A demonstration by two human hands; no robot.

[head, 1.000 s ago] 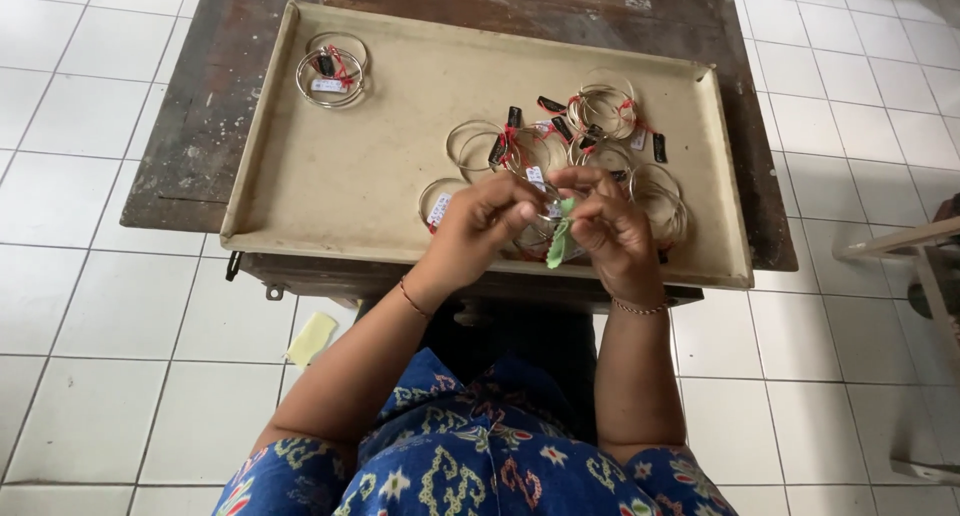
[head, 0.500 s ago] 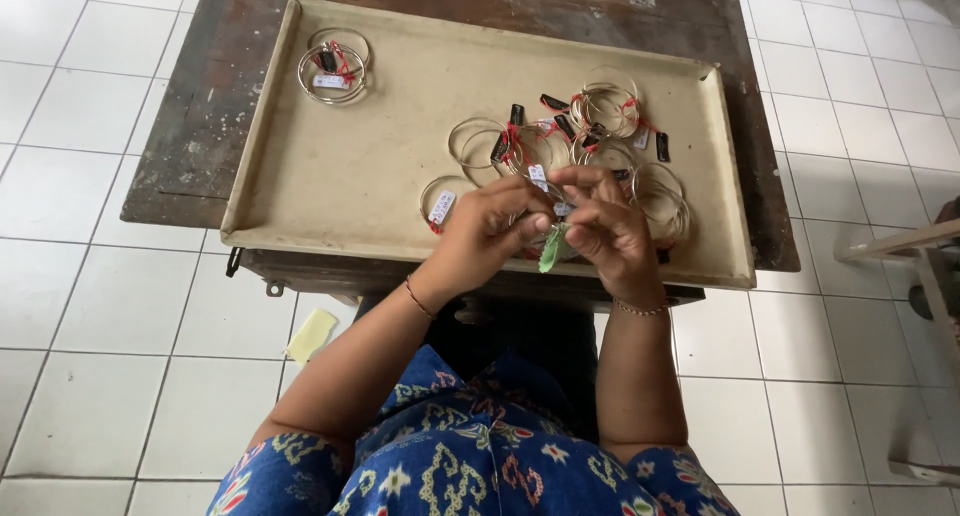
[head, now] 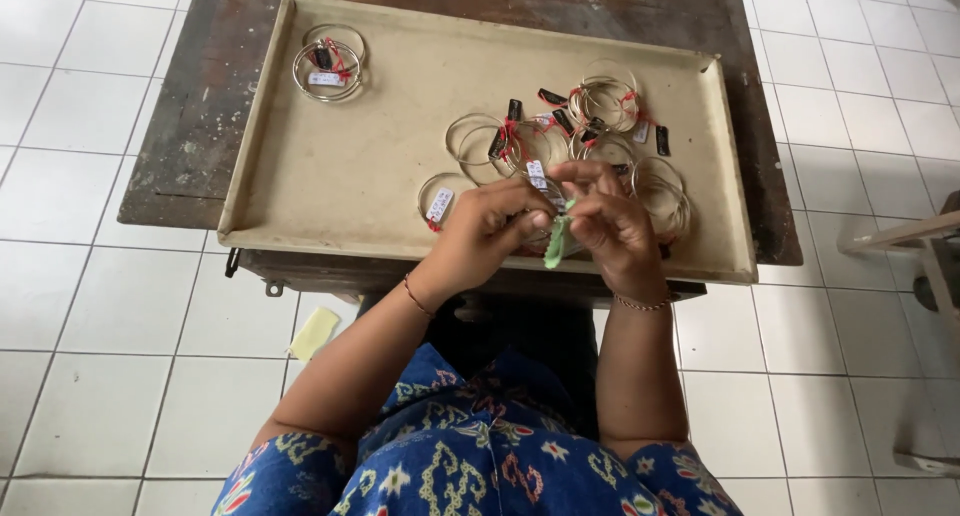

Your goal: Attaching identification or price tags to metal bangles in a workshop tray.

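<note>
My left hand [head: 487, 233] and my right hand [head: 604, 223] meet over the near edge of a beige tray [head: 340, 176]. Between their fingertips they pinch a small green strip [head: 557, 244] that hangs down, along with a thin metal bangle that the fingers mostly hide. Just beyond the hands lies a heap of several metal bangles [head: 590, 126] with red ties and small black and white tags. One tagged bangle [head: 437, 198] lies beside my left hand. A separate tagged set of bangles [head: 327, 68] sits at the tray's far left corner.
The tray rests on a dark worn wooden table [head: 190, 126] over a white tiled floor. A yellow scrap [head: 314, 332] lies on the floor under the table's near edge. Part of a light wooden piece of furniture [head: 900, 238] shows at the right.
Both hands stay together at the tray's near edge. The fingers have shifted slightly and the green strip has turned a little between them.
</note>
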